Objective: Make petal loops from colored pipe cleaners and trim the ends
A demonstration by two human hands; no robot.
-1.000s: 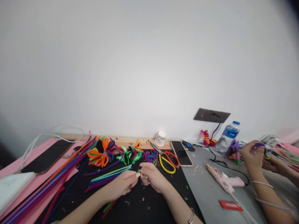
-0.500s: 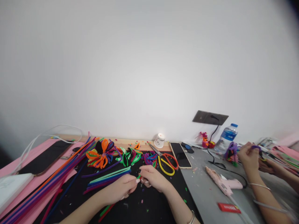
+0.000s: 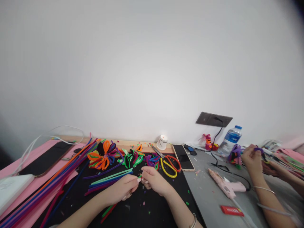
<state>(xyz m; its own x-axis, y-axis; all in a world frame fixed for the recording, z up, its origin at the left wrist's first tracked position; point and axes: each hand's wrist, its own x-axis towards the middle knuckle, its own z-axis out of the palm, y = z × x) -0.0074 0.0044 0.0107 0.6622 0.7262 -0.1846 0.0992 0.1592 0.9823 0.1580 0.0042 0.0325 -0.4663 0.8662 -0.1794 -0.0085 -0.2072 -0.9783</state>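
My left hand (image 3: 124, 188) and my right hand (image 3: 153, 180) meet over the black mat (image 3: 140, 218), fingertips pinched close together. Between them is a small piece of pipe cleaner, of which only a green and reddish bit shows; fingers hide the rest. Just behind my left hand lies a bundle of cut pipe cleaners (image 3: 111, 178) in mint, blue and purple. Green and red lengths (image 3: 109, 212) stick out below my left forearm. Beyond the hands are looped pipe-cleaner shapes: a large orange flower (image 3: 104, 155), green leaf-like loops (image 3: 128, 161) and a purple-blue cluster (image 3: 152, 160).
Scissors (image 3: 169, 164) and a phone (image 3: 183, 157) lie right of my hands; a paper cup (image 3: 161, 142) stands by the wall. Long pipe cleaners (image 3: 54, 183) cross the left side. At right are a glue gun (image 3: 226, 186), bottle (image 3: 230, 141) and another person's hand (image 3: 252, 161).
My hands stay together at nearly the same spot, with the fingers shifting slightly. Less green shows between them now, and a reddish bit is visible.
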